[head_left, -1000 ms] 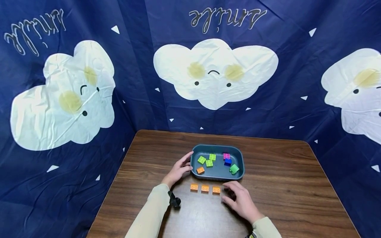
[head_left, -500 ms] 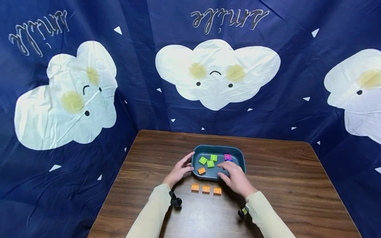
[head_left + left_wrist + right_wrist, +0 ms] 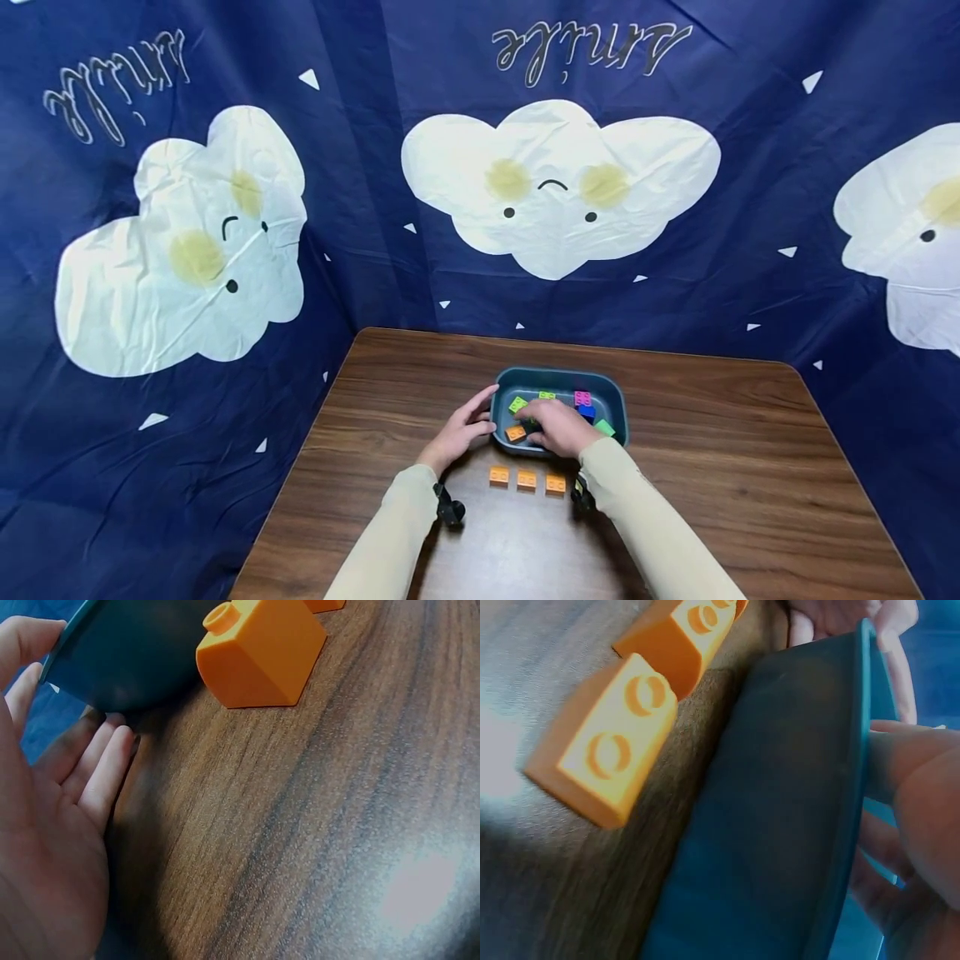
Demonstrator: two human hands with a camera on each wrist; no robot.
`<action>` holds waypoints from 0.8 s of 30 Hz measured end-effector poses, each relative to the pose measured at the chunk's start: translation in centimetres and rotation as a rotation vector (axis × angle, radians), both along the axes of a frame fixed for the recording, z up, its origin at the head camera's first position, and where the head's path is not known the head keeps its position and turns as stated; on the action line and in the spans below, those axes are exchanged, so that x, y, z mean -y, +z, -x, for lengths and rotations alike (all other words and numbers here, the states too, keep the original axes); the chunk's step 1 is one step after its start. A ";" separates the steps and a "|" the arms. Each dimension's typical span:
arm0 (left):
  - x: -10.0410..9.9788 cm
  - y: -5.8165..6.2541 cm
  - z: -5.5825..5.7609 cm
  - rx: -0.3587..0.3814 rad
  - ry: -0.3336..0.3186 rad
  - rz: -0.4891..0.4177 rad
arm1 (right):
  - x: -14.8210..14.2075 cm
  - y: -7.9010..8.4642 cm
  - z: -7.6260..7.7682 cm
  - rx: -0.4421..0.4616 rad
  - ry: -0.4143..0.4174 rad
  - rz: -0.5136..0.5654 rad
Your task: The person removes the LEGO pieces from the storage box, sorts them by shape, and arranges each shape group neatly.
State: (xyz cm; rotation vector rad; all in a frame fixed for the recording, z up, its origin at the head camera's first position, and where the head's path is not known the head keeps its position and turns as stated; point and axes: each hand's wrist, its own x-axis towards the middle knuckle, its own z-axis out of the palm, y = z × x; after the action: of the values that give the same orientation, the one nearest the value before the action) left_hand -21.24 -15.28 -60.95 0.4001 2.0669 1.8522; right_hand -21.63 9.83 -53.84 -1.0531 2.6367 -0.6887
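A dark teal tray (image 3: 558,372) holds several toy building bricks. My left hand (image 3: 461,432) touches its left side with extended fingers; in the left wrist view, fingertips meet the rim while other fingers lie along the outer wall. My right hand (image 3: 558,425) reaches down inside the tray, thumb and fingers apart, beside an orange brick (image 3: 515,433). It partly covers the light green bricks, one of which (image 3: 517,405) shows at its fingertips. In the right wrist view, the tray wall (image 3: 772,772) hides part of this hand.
Three orange sloped bricks stand in a row before the tray, the right one (image 3: 555,484) included. A pink brick (image 3: 582,398), a blue brick (image 3: 587,412) and a green piece (image 3: 604,427) lie in the tray's right half. The wooden table (image 3: 712,467) meets a blue curtain (image 3: 360,167) behind.
My right hand has moved from beside the orange row, over the tray's rim and leftward to the green and orange bricks inside. The left hand stays at the tray. The head view shifts slightly.
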 end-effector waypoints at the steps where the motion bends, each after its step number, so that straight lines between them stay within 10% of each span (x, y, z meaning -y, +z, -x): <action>1: -0.1 0.0 0.0 -0.003 -0.004 -0.002 | 0.2 0.0 0.2 0.009 0.011 -0.023; 24: -0.1 0.2 -0.1 0.003 0.004 -0.014 | 0.3 -0.6 1.0 0.095 0.015 -0.048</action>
State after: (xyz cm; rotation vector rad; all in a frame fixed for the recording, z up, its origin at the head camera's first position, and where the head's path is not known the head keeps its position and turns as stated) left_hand -21.12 -15.21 -60.75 0.3964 2.0553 1.8693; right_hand -22.62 9.49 -54.43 -1.0004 2.5486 -0.6524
